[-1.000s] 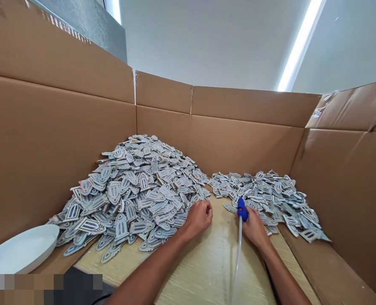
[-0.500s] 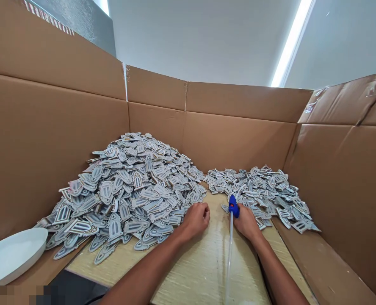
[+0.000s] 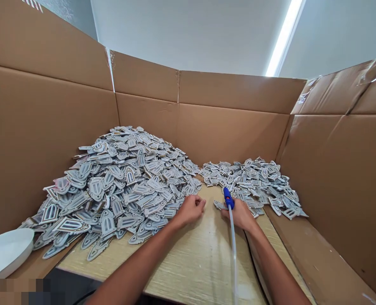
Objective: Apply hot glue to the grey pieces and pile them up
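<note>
Looking mostly blue, the glue gun point(image 3: 229, 203) shows red.

Pale wood-toned table point(image 3: 188, 267), large heap of gray arch-shaped pieces point(image 3: 127, 182) on it, smaller heap point(image 3: 254, 182) right of the large heap, black cord point(image 3: 255, 271) right and nearer the front than the large heap.

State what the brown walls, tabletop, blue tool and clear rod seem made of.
Brown walls: likely cardboard, mostly matte, with fold creases and clear tape.
Tabletop: wood or laminate, faintly glossy, with grain streaks.
Blue tool: probably plastic, smooth and strongly coloured.
Clear rod: translucent, perhaps plastic or glue.
</note>
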Available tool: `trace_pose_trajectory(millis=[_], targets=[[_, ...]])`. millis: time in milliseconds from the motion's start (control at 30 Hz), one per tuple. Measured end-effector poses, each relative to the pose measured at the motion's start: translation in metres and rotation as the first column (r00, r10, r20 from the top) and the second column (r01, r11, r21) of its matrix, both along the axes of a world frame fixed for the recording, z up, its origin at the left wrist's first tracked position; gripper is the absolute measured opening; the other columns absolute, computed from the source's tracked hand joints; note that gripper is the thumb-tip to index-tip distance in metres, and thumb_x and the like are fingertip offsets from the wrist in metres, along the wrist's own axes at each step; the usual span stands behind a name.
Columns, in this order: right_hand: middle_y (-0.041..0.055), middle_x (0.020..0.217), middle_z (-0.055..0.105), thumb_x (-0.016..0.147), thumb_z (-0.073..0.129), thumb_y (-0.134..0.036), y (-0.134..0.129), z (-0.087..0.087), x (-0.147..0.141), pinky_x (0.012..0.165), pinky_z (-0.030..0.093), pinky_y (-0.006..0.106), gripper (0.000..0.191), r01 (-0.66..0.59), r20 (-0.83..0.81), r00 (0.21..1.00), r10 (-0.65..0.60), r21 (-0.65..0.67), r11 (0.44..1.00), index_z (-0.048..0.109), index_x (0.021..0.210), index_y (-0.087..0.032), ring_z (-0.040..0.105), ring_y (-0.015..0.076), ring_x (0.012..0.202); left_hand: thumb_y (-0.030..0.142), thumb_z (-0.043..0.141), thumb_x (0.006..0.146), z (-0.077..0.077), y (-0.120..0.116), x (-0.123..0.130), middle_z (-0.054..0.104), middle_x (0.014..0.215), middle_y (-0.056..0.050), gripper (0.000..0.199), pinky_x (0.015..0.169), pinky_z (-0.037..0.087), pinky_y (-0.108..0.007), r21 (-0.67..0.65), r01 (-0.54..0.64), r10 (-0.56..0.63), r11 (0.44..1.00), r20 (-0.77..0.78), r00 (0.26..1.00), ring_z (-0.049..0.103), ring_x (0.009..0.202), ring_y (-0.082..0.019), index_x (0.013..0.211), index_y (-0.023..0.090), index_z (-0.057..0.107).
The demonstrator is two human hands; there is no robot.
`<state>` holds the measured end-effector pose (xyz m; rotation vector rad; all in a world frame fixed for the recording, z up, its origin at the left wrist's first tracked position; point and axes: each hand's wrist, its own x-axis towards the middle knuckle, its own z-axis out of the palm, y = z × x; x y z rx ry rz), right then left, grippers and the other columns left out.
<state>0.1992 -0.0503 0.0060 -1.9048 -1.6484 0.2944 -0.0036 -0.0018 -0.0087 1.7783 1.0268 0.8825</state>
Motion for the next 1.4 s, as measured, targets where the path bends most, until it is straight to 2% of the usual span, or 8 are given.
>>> trace_pose_trajectory(millis=[167, 267, 367, 500, 767, 967, 1200, 1400], targets=[[0.0008, 0.071, 0.066, 0.068, 0.07, -0.035, -0.004, -0.003, -0.021, 0.058, 0.04, 0.025, 0.025, -0.17, -0.236, 0.953, 0.19, 0.101, 0.98, 0.065, 0.084, -0.017, 0.058, 0.0164, 0.063, 0.047, 0.054, 0.091, 0.007, -0.002, 0.003, 0.062, 0.055, -0.003, 0.041, 0.043, 0.031, -0.022, -0.306, 0.129, -0.095, 0.943, 0.123, 0.988, 0.049, 0.041, -0.01, 0.07, 0.012, 0.064], [0.0048, 0.084, 0.07, 0.071, 0.071, -0.039, -0.006, -0.001, -0.027, 0.063, 0.044, 0.026, 0.032, -0.246, -0.289, 0.917, 0.276, 0.137, 0.96, 0.064, 0.091, -0.016, 0.063, 0.0185, 0.071, 0.04, 0.058, 0.09, 0.011, 0.001, 0.003, 0.061, 0.052, -0.002, 0.036, 0.041, 0.03, -0.021, -0.328, 0.014, 0.032, 0.945, 0.133, 0.991, 0.048, 0.038, -0.009, 0.065, 0.014, 0.059], [0.0034, 0.074, 0.068, 0.069, 0.07, -0.023, -0.012, 0.006, -0.025, 0.061, 0.039, 0.025, 0.013, -0.176, -0.094, 0.98, 0.176, 0.007, 0.984, 0.063, 0.079, -0.018, 0.061, 0.0182, 0.066, 0.03, 0.061, 0.088, 0.011, 0.005, 0.002, 0.057, 0.049, 0.001, 0.03, 0.042, 0.031, -0.02, -0.273, -0.151, 0.19, 0.95, 0.124, 0.974, 0.048, 0.039, -0.009, 0.063, 0.015, 0.056], [0.0028, 0.065, 0.066, 0.065, 0.073, -0.016, -0.023, 0.014, -0.025, 0.054, 0.029, 0.026, 0.012, -0.059, 0.179, 0.979, 0.098, -0.208, 0.976, 0.062, 0.07, -0.019, 0.058, 0.0181, 0.061, 0.022, 0.062, 0.084, 0.007, 0.011, 0.002, 0.055, 0.049, 0.003, 0.021, 0.043, 0.033, -0.02, -0.225, -0.203, 0.241, 0.953, 0.155, 0.958, 0.045, 0.04, -0.009, 0.065, 0.016, 0.057], [0.0098, 0.084, 0.074, 0.07, 0.071, -0.018, -0.024, 0.005, -0.035, 0.058, 0.029, 0.027, 0.016, -0.015, 0.299, 0.948, 0.109, -0.301, 0.954, 0.069, 0.086, -0.018, 0.067, 0.0232, 0.077, 0.03, 0.064, 0.078, 0.002, 0.013, -0.001, 0.051, 0.049, 0.003, 0.031, 0.048, 0.029, -0.023, -0.116, -0.216, 0.231, 0.97, 0.135, 0.964, 0.043, 0.044, -0.01, 0.052, 0.018, 0.052], [0.0153, 0.096, 0.075, 0.075, 0.07, -0.021, -0.022, 0.003, -0.034, 0.059, 0.029, 0.028, 0.018, 0.011, 0.348, 0.932, 0.099, -0.302, 0.953, 0.068, 0.092, -0.017, 0.069, 0.0271, 0.087, 0.036, 0.062, 0.077, 0.0, 0.018, -0.002, 0.051, 0.05, 0.004, 0.028, 0.048, 0.031, -0.023, -0.116, -0.206, 0.23, 0.972, 0.26, 0.938, 0.042, 0.043, -0.01, 0.057, 0.019, 0.053], [0.0089, 0.079, 0.072, 0.071, 0.066, -0.015, -0.021, 0.0, -0.024, 0.058, 0.03, 0.027, 0.011, -0.088, 0.234, 0.963, 0.13, -0.184, 0.979, 0.062, 0.08, -0.019, 0.064, 0.0226, 0.073, 0.039, 0.063, 0.079, 0.005, 0.019, -0.003, 0.05, 0.058, 0.005, 0.029, 0.043, 0.039, -0.021, -0.078, -0.211, 0.224, 0.974, 0.415, 0.882, 0.052, 0.046, -0.011, 0.065, 0.02, 0.047], [0.0009, 0.067, 0.064, 0.072, 0.062, -0.024, -0.013, 0.007, -0.013, 0.06, 0.042, 0.026, 0.006, -0.26, -0.21, 0.937, 0.278, 0.113, 0.959, 0.057, 0.074, -0.02, 0.058, 0.017, 0.061, 0.028, 0.07, 0.077, 0.007, 0.011, 0.003, 0.066, 0.069, -0.001, 0.023, 0.049, 0.05, -0.023, -0.252, 0.02, 0.097, 0.967, 0.442, 0.892, 0.065, 0.056, -0.015, 0.081, 0.019, 0.049]])
